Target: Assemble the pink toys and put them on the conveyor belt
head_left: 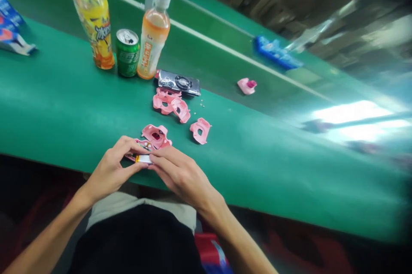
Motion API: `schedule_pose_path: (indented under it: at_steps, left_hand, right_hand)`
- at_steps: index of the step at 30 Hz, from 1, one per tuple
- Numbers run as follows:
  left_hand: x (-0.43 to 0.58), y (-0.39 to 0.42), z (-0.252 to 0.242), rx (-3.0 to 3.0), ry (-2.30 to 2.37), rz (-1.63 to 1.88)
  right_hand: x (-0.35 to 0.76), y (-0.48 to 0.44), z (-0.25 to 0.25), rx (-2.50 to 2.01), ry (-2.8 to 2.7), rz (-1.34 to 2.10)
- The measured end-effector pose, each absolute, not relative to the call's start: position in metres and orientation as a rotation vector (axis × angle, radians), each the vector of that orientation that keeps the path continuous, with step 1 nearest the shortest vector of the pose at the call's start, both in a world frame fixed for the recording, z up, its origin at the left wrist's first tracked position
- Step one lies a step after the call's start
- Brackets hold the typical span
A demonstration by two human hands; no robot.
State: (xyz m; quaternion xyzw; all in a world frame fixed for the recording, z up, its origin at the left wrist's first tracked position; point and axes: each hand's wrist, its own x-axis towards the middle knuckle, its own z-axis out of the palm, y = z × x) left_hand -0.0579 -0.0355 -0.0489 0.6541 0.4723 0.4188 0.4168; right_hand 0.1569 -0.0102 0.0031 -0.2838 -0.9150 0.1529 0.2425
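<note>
Just over the near edge of the green surface (257,179), the left hand (111,171) and right hand (183,175) meet, their fingers (164,156) curled nearly shut from both sides on a small silver cell (143,159) banded in yellow, a pinch that seems to steady it against a thin pink plastic casing (139,141). A glossy, hollow pink shell (156,136) touches them; more moulded pink pieces (200,130) lie just beyond, below a flat dark device (178,82).
</note>
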Motion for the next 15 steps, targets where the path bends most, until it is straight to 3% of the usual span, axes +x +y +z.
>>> schedule_pose_path:
  at_steps: [6,11,15]
  left_hand:
    - [-0.072,-0.033,-0.051,1.836,1.165,0.989]
    - [-0.064,-0.037,-0.049,2.091,1.256,1.050]
    - [-0.059,-0.039,-0.048,2.107,1.195,1.110]
  right_hand:
    - [0.161,-0.017,-0.007,-1.033,-2.097,0.873]
    - [0.161,-0.027,-0.015,-1.066,-2.054,0.818]
    - [0.159,-0.031,-0.011,-1.097,-1.990,1.081]
